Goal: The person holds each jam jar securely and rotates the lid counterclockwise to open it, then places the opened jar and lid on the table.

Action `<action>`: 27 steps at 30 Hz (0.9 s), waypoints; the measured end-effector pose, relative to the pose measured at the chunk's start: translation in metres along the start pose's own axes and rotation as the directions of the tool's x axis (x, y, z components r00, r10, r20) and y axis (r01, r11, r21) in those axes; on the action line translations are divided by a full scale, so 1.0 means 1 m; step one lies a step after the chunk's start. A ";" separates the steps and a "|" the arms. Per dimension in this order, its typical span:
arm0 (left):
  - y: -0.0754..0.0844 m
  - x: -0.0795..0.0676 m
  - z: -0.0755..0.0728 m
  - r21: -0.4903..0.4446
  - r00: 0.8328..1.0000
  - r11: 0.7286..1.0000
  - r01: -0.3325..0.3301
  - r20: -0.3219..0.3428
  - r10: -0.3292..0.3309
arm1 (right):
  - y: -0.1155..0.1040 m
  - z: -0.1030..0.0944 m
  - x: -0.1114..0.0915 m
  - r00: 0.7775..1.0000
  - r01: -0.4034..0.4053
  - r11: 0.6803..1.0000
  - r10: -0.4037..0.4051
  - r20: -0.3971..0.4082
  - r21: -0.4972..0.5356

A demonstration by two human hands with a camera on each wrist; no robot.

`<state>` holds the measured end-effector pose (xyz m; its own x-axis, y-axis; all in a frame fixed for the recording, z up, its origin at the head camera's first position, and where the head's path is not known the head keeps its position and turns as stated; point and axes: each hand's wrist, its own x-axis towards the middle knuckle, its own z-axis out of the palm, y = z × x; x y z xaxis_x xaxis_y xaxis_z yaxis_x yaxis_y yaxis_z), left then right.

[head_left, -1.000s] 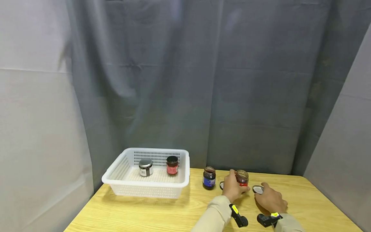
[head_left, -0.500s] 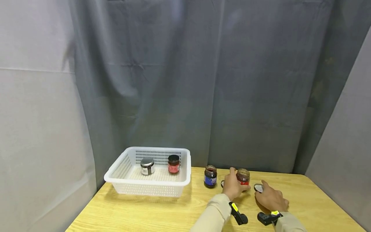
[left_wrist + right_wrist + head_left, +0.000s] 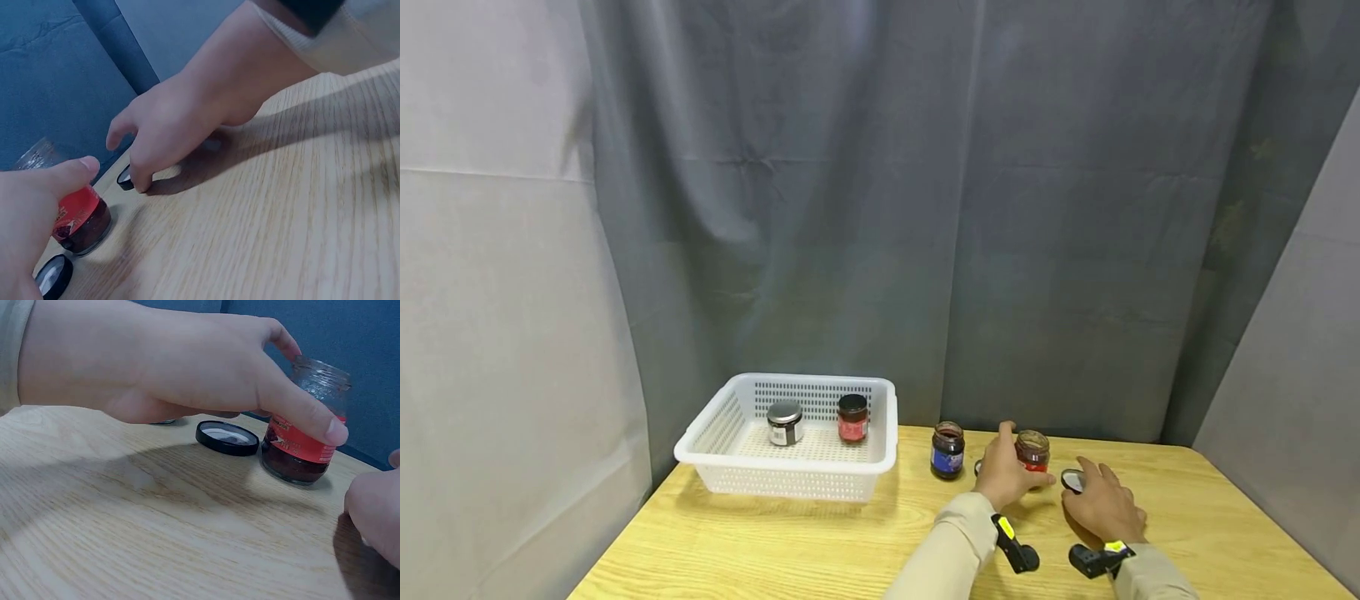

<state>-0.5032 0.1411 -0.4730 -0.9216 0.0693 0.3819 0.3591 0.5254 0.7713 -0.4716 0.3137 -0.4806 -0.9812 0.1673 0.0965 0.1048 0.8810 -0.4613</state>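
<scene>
My left hand (image 3: 1002,477) holds an uncapped glass jar with a red label (image 3: 301,442), thumb across its front and fingers round the far side. Dark red contents fill its lower part, and it stands upright on the table. Right of it, my right hand (image 3: 1105,503) hovers low with spread fingers beside an upturned lid (image 3: 1072,481); in the left wrist view its thumb tip is right at that lid's rim. Another black-rimmed lid (image 3: 228,438), inner side up, lies left of the red-labelled jar, mostly hidden by my left hand in the head view.
An open jar with a blue label (image 3: 947,451) stands left of my left hand. Farther left is a white perforated basket (image 3: 786,482) holding a silver-lidded jar (image 3: 786,423) and a black-lidded red jar (image 3: 852,418). A grey curtain (image 3: 850,208) hangs behind the wooden table (image 3: 760,542).
The right hand's fingers have lifted and spread beside the right lid. My left hand keeps its hold on the red-labelled jar. The head view has shifted slightly.
</scene>
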 end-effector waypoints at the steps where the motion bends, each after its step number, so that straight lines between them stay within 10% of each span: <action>1: 0.000 -0.001 -0.001 -0.003 1.000 1.000 -0.003 0.005 0.003 | 0.000 -0.001 -0.001 1.000 0.009 1.000 -0.009 -0.004 0.007; 15: 0.022 0.003 -0.024 0.035 0.980 0.981 -0.189 0.071 0.187 | -0.012 -0.024 -0.006 0.974 0.174 0.981 -0.159 -0.162 0.085; 23: 0.040 0.000 -0.060 0.089 0.903 0.903 -0.420 0.145 0.405 | -0.031 -0.041 -0.006 0.870 0.409 0.909 -0.362 -0.335 0.081; 27: 0.046 -0.004 -0.088 0.067 0.903 0.909 -0.411 0.169 0.396 | -0.040 -0.050 -0.011 0.845 0.458 0.887 -0.413 -0.341 0.060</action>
<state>-0.4704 0.0906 -0.3944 -0.7148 0.4134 0.5641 0.6953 0.5063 0.5100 -0.4570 0.2988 -0.4193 -0.8167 -0.0717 0.5726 -0.3658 0.8317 -0.4177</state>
